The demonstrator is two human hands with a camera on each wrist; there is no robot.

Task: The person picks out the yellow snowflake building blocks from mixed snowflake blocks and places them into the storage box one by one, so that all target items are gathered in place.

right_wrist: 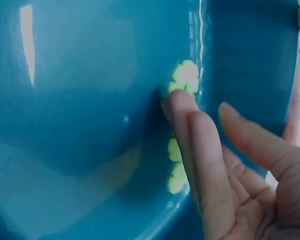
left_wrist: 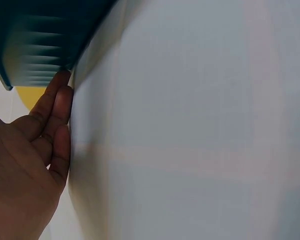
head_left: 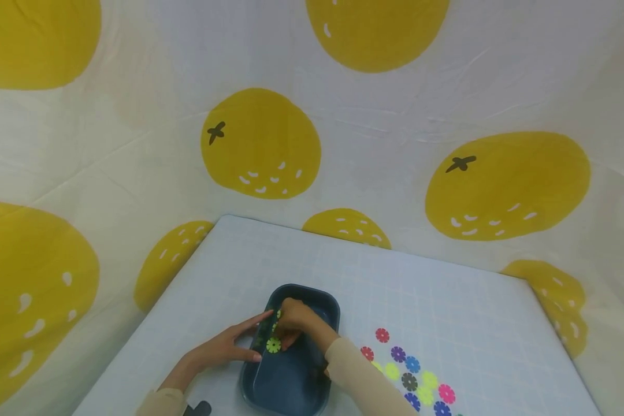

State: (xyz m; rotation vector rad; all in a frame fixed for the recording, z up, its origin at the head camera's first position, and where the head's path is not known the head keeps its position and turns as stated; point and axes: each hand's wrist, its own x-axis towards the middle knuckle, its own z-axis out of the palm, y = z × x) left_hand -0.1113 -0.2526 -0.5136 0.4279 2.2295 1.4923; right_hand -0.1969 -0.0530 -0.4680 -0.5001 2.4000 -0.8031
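A dark blue-green tray (head_left: 291, 384) stands on the table, lengthwise to me. My left hand (head_left: 215, 349) touches its left side, thumb and index finger spread along the rim. In the left wrist view, its other fingers lie fairly straight beneath the tray's ribbed outer wall. Inside the tray, my right hand (head_left: 295, 319) reaches down near the left wall. Yellow-green flower-shaped discs (right_wrist: 186, 75) lie in a line along that wall. The right fingertips touch one of them, with the thumb (right_wrist: 255, 140) held apart; nothing shows between thumb and fingers.
Right of the tray, several flower-shaped discs (head_left: 409, 381) in red, purple, blue, black, yellow and pink lie scattered on the white gridded table (head_left: 447, 306). A black object (head_left: 201, 408) pokes in by the left sleeve. A cloth with yellow fruit prints (head_left: 260, 144) hangs behind.
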